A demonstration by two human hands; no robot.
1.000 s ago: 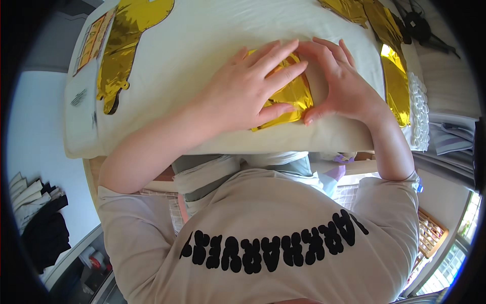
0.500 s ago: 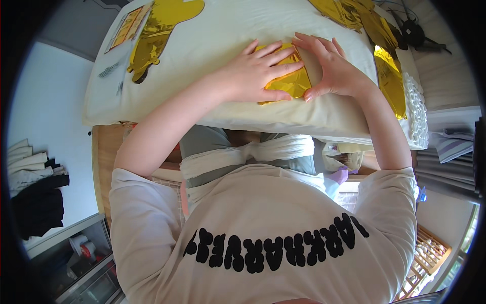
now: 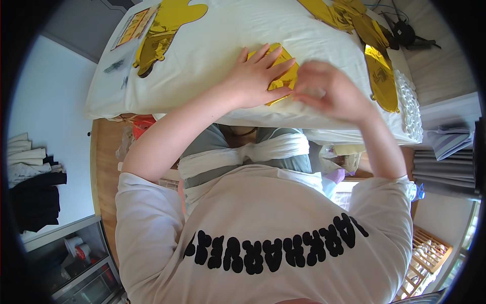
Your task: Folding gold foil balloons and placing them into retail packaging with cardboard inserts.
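A folded rectangle of shiny gold foil (image 3: 287,80) lies on the white-covered table (image 3: 212,45), near its front edge. My left hand (image 3: 253,78) rests flat across the foil's left part, fingers spread, hiding some of it. Just off the foil's right edge is my right hand (image 3: 329,91), blurred by motion. Its fingers look bent, with thumb and fingertips pointing toward the foil, but whether they touch or pinch anything is unclear.
Flat gold foil shapes, like uninflated balloons, lie at the table's far left (image 3: 164,33) and right (image 3: 379,76). Beside the left one is a printed card (image 3: 134,28). A black object with cables (image 3: 405,33) sits far right, and clear bubbled plastic (image 3: 407,109) lines the right edge.
My right hand has lifted its spread fingers off the foil's right side, bent them and drawn slightly nearer me. My left hand stays flat on the foil. The view has shifted a little.
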